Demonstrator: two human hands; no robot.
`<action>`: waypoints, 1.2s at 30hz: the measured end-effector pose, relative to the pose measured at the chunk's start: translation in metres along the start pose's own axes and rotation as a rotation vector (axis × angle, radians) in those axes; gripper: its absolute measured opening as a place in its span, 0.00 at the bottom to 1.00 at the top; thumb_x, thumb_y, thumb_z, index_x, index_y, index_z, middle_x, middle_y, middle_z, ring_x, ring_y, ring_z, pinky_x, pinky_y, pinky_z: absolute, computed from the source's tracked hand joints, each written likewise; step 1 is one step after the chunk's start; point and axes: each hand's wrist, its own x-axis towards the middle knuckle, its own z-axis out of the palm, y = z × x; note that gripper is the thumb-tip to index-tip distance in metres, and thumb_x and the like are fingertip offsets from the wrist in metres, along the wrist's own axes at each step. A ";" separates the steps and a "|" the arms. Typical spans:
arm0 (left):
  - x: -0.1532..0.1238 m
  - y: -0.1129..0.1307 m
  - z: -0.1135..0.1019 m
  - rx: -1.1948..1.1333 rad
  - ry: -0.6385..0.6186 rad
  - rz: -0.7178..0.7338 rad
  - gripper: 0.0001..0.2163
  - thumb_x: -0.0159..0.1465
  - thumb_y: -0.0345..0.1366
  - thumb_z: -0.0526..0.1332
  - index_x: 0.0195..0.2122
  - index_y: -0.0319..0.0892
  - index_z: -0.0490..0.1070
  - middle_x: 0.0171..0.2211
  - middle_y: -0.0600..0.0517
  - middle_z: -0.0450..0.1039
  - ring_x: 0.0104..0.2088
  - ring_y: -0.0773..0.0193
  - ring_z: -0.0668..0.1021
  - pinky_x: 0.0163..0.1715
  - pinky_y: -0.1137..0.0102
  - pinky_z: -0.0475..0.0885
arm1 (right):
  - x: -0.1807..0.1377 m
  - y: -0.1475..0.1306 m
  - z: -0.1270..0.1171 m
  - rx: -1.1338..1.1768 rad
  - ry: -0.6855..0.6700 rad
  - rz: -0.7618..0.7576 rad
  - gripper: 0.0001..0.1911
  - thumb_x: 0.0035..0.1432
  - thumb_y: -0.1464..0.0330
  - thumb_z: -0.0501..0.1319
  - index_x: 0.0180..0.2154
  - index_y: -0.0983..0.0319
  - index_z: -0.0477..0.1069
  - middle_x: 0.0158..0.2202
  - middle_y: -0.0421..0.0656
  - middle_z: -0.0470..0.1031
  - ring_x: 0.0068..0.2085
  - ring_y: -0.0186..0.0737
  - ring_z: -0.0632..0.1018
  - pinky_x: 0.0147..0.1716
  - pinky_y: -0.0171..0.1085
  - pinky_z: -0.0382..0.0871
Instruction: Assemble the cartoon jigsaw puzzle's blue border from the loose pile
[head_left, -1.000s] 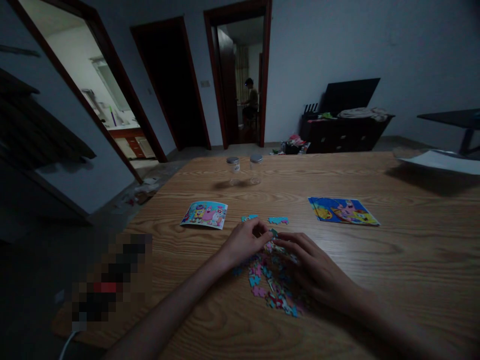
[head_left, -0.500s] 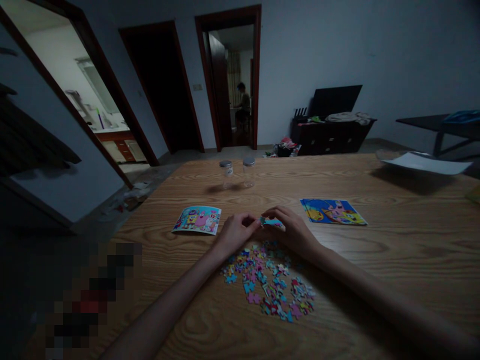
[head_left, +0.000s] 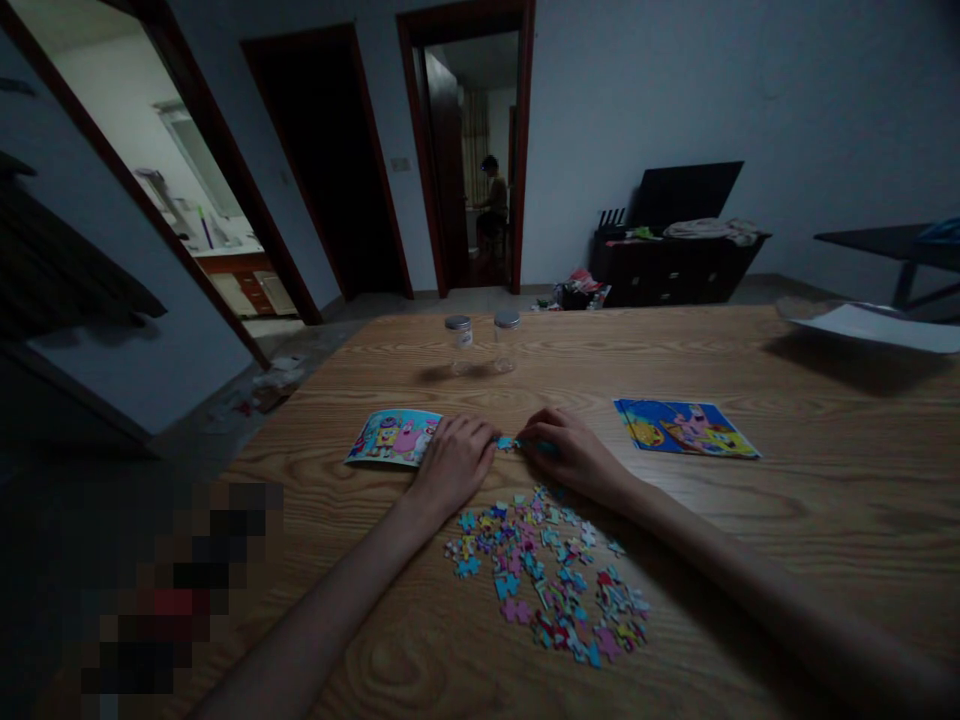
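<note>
A small blue puzzle section [head_left: 507,443] lies on the wooden surface [head_left: 420,650] between a person's left hand [head_left: 455,455], fingers together and palm down, and right hand [head_left: 566,450], fingers curled; whether either grips it cannot be told. Loose puzzle pieces [head_left: 551,560] spread on the near side of both hands, a cartoon card [head_left: 386,440] left of them, two lidded jars [head_left: 506,345] beyond.

Left hand [head_left: 457,452] and right hand [head_left: 568,450] at either end of small blue puzzle strip [head_left: 507,443] on table [head_left: 787,560]. Loose puzzle pieces [head_left: 546,562] spread nearer, between forearms. Cartoon card [head_left: 390,438] left, edge behind left hand; blue picture sheet [head_left: 694,428] right. Two lidded jars [head_left: 506,350] farther back. Person [head_left: 493,198] seated beyond doorway; dark screen [head_left: 688,195] on cabinet [head_left: 675,272].
</note>
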 end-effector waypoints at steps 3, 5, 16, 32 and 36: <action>-0.002 0.000 0.003 0.042 -0.029 0.037 0.08 0.72 0.33 0.62 0.50 0.43 0.76 0.47 0.49 0.80 0.50 0.54 0.77 0.54 0.58 0.66 | 0.002 -0.004 0.004 -0.010 -0.009 0.007 0.11 0.65 0.74 0.63 0.48 0.61 0.78 0.45 0.50 0.77 0.46 0.48 0.77 0.46 0.46 0.73; -0.002 0.000 0.004 0.036 -0.027 0.034 0.07 0.72 0.33 0.62 0.49 0.43 0.76 0.46 0.49 0.80 0.50 0.55 0.77 0.54 0.59 0.65 | 0.005 -0.006 0.005 -0.015 -0.007 0.012 0.11 0.64 0.75 0.63 0.47 0.61 0.78 0.44 0.50 0.77 0.45 0.48 0.76 0.45 0.46 0.73; -0.004 0.000 0.003 0.038 -0.040 0.054 0.08 0.72 0.31 0.62 0.50 0.44 0.77 0.47 0.50 0.81 0.50 0.56 0.78 0.55 0.58 0.64 | -0.004 -0.014 -0.004 -0.023 -0.019 -0.018 0.13 0.68 0.74 0.59 0.51 0.62 0.76 0.46 0.51 0.79 0.47 0.50 0.77 0.47 0.49 0.74; -0.005 -0.001 0.001 0.029 -0.049 0.059 0.10 0.72 0.31 0.62 0.52 0.45 0.78 0.50 0.49 0.81 0.51 0.56 0.78 0.56 0.58 0.65 | -0.008 -0.024 -0.007 -0.130 -0.097 -0.087 0.16 0.69 0.75 0.57 0.53 0.60 0.78 0.52 0.49 0.81 0.49 0.50 0.77 0.49 0.51 0.76; -0.006 -0.002 0.002 0.024 -0.049 0.070 0.10 0.72 0.31 0.62 0.52 0.45 0.78 0.49 0.49 0.81 0.51 0.56 0.78 0.56 0.57 0.66 | -0.009 -0.023 -0.006 -0.160 -0.114 -0.077 0.16 0.69 0.75 0.58 0.55 0.61 0.77 0.52 0.51 0.80 0.50 0.51 0.77 0.50 0.53 0.76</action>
